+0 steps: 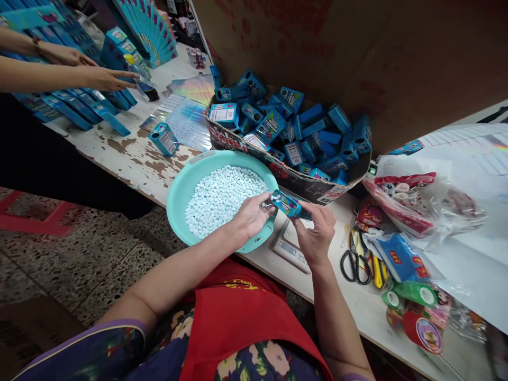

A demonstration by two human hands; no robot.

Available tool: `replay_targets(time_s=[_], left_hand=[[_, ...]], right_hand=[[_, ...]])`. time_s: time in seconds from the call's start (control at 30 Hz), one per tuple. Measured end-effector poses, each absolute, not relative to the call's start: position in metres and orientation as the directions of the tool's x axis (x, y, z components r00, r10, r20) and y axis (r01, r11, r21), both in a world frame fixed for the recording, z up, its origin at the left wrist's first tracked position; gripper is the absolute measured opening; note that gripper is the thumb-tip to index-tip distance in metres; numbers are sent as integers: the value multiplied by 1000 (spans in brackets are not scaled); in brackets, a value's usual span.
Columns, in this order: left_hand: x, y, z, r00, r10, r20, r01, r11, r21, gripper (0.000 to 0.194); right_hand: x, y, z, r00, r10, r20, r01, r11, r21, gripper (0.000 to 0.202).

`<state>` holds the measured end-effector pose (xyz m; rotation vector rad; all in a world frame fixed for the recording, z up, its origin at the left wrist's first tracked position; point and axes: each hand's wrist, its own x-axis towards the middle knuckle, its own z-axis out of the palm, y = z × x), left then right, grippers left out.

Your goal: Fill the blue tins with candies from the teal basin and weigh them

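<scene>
My right hand (316, 233) grips a small blue candy box (286, 203), tilted over the right rim of a mint-green basin (177, 198). The box's open end faces my left hand (251, 216). My left fingers are curled against that opening, with a few white candies at their tips; how many they hold is hidden. Small white candies (218, 196) fill much of the basin. Below the box, a white digital scale (291, 251) lies on the table, partly covered by my right hand and the basin.
A cardboard carton (254, 151) heaped with blue boxes stands behind the basin. One blue box (164, 139) sits left. Scissors (356, 259), a yellow cutter (377, 271) and tape rolls (416, 292) lie right. A co-worker's hands (107, 78) reach over blue packages at upper left.
</scene>
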<state>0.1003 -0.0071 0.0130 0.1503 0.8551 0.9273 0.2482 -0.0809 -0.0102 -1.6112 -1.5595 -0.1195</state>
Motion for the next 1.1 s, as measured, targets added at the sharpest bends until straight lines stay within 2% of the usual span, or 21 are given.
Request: replay_targets(time_s=[0.13,0.2,0.27,0.33,0.37,0.43,0.47,0.53,0.63,0.7,0.73,0.8,0.9,0.97,1.0,1.1], left_hand=[[94,-5,13,361,783,-507,-559,617,555,13],[86,-2,13,389,791,-472,-507,611,608,17],[75,2,13,386,827,-408,-388,547,742,17],[63,6,14,330,897,-293,-116,347,931,18],[57,8,15,295,932,-210,56,203,978,20],[52,9,19,287,957,-44,309,-49,950,31],[53,8,23,314,949,16,342,-129,931,37],[62,1,35,418,904,90,239,-205,949,46],[82,-14,57,593,795,130,4,-164,986,48],[89,-19,72,639,762,108,-17,-127,992,43],[87,-18,79,608,787,106,8,-140,990,40],[68,-7,90,422,893,157,129,-231,964,37],[1,26,92,33,942,335,513,-304,803,46],[-56,56,76,-124,900,418,756,-188,628,58],[-82,71,63,-179,896,407,816,-96,570,63],[-131,105,20,-283,914,291,836,86,542,71]], right_hand=[[248,-84,-13,336,768,545,735,149,-662,30],[251,-87,-18,433,780,452,611,115,-783,32],[257,-92,-28,527,781,334,428,96,-899,34],[265,-98,-39,597,770,224,241,94,-966,35],[269,-101,-44,620,763,182,176,91,-980,36],[274,-106,-49,639,758,132,117,74,-990,38],[275,-108,-49,637,762,121,109,66,-992,39],[271,-109,-45,620,776,120,103,71,-992,39],[257,-107,-31,569,807,158,107,118,-987,39],[248,-105,-23,527,830,183,95,157,-983,43],[246,-106,-21,508,839,195,88,175,-981,48],[248,-111,-25,496,836,234,145,186,-972,58],[262,-137,-48,544,763,350,479,60,-876,63],[270,-165,-72,558,713,426,683,-103,-723,69],[272,-181,-84,557,707,436,735,-174,-655,76],[263,-217,-117,566,743,359,784,-349,-513,101]])
